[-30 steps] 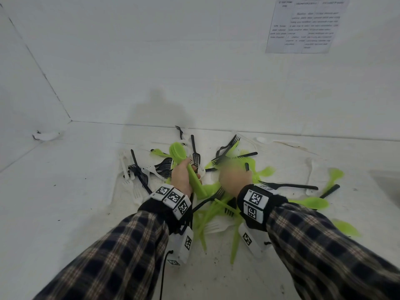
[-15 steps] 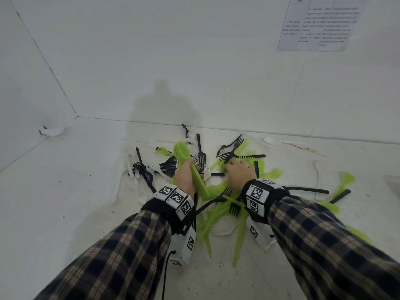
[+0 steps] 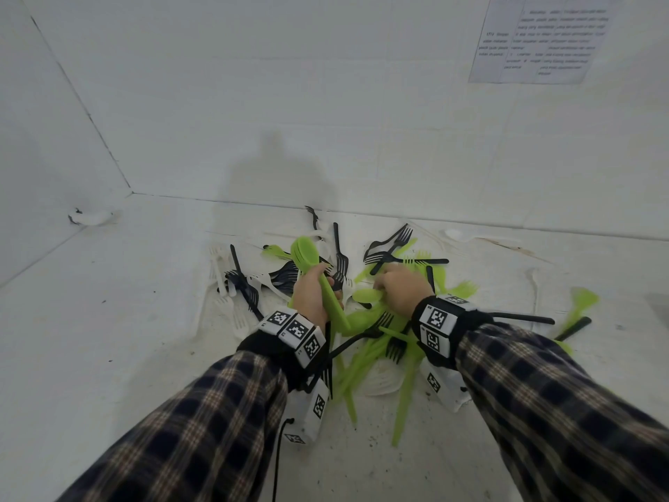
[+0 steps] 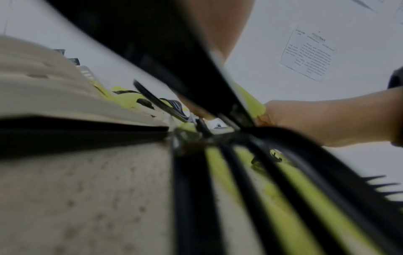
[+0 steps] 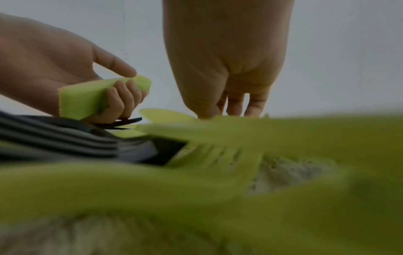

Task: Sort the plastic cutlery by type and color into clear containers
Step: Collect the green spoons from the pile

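Observation:
A mixed pile of green, black and white plastic cutlery [image 3: 373,342] lies on the white floor. My left hand [image 3: 318,288] grips a bundle of green spoons [image 3: 306,253], bowls pointing up and away; the right wrist view shows its fingers [image 5: 117,101] curled round the green handles [image 5: 85,100]. My right hand [image 3: 392,284] reaches down into the pile beside it and pinches a green spoon [image 3: 365,295] lying there. In the right wrist view its fingertips [image 5: 233,110] meet the green plastic. The left wrist view is dark, filled by black fork handles [image 4: 196,189].
Black forks [image 3: 391,248] and white forks [image 3: 221,269] lie at the back and left of the pile. Green forks [image 3: 581,302] and a black handle [image 3: 521,318] lie to the right. White walls close the corner; a printed sheet [image 3: 539,41] hangs on the back wall.
My right hand has come down and forward into the pile and closed on a green spoon. My left hand has kept its bundle of green spoons in place.

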{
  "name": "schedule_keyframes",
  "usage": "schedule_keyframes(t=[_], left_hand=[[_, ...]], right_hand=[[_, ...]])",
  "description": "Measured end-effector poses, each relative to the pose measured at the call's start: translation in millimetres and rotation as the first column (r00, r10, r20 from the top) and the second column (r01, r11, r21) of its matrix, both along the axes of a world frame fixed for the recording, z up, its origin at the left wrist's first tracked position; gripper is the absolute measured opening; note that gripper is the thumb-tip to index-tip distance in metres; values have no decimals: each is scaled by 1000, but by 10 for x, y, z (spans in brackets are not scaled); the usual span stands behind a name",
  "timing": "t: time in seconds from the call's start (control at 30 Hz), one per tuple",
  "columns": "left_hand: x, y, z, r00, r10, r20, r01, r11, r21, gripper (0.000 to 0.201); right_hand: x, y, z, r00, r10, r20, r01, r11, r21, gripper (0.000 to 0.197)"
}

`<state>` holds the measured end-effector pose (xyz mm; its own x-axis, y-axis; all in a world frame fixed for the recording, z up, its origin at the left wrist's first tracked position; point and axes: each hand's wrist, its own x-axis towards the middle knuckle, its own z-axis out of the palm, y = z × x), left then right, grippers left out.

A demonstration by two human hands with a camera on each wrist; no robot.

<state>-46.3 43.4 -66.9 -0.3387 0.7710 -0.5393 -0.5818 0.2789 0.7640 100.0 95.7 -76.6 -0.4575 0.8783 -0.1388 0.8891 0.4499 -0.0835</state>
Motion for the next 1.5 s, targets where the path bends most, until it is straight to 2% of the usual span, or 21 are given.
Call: schedule_keyframes(t=[0.07,0.13,0.23,0.27,0.3,0.33,0.4,0.43,0.5,0.57,0.63,0.73,0.83,0.9,0.97,1.03,1.1,1.27,1.33,1.4,1.5], left_hand=[[-4,-2,-10,997,-13,-73,14,1000,11,20],[-9,5,-33,967,-35,-252,39,999,11,16],[-46,17,-39,825,-129,-551,127,991,-43,14],[-62,14,-27,724,-200,-660,196,977,-82,14],[-69,0,-10,570,-296,-767,289,945,-151,14],[-64,-22,7,374,-392,-840,381,891,-246,13],[-15,-79,33,21,-499,-867,502,755,-422,14],[20,-104,21,-112,-516,-849,521,697,-493,15],[79,-141,-11,-278,-506,-817,511,643,-571,29],[90,-148,-43,-342,-485,-805,485,643,-593,44],[67,-141,-60,-347,-476,-808,486,645,-589,53],[22,-151,-57,-365,-479,-799,490,630,-602,48],[-33,-158,-60,-332,-469,-818,492,654,-575,45],[-62,-159,-34,-264,-446,-855,507,690,-516,45],[-87,-153,8,-172,-390,-904,527,739,-419,32],[-104,-155,61,-70,-327,-943,516,797,-314,26],[-119,-160,121,-3,-280,-960,482,841,-247,29],[-139,-185,222,56,-232,-971,439,879,-185,42],[-136,-197,228,97,-236,-967,444,880,-171,45],[-127,-220,223,188,-239,-953,453,882,-132,47],[-148,-246,197,344,-253,-904,453,888,-76,47]], right_hand=[[-7,-14,12,999,-15,47,12,998,65,30],[-2,-37,53,998,-63,0,63,989,135,29],[12,-62,132,982,-103,-161,141,960,242,30],[13,-69,163,968,-104,-229,163,953,255,31],[15,-74,187,947,-102,-304,185,948,258,32],[16,-82,208,916,-99,-389,209,945,250,31],[35,-97,230,799,-107,-592,267,945,190,30],[53,-105,232,718,-125,-685,300,943,143,30],[92,-129,226,589,-181,-787,354,934,50,28],[122,-167,217,515,-242,-823,374,927,-38,26],[151,-214,204,469,-275,-839,380,921,-89,27],[195,-286,182,460,-291,-839,397,913,-98,29],[218,-329,178,423,-288,-859,413,905,-100,30],[215,-341,198,400,-274,-875,421,902,-90,30],[198,-369,250,395,-234,-888,420,906,-52,29],[168,-406,311,407,-193,-893,403,915,-14,28],[125,-420,346,429,-193,-882,384,923,-15,26],[58,-423,350,582,-259,-771,319,945,-77,14],[58,-435,324,661,-244,-710,241,964,-107,30],[55,-458,282,721,-226,-655,192,973,-125,35],[60,-480,227,682,-233,-693,151,972,-179,22]])
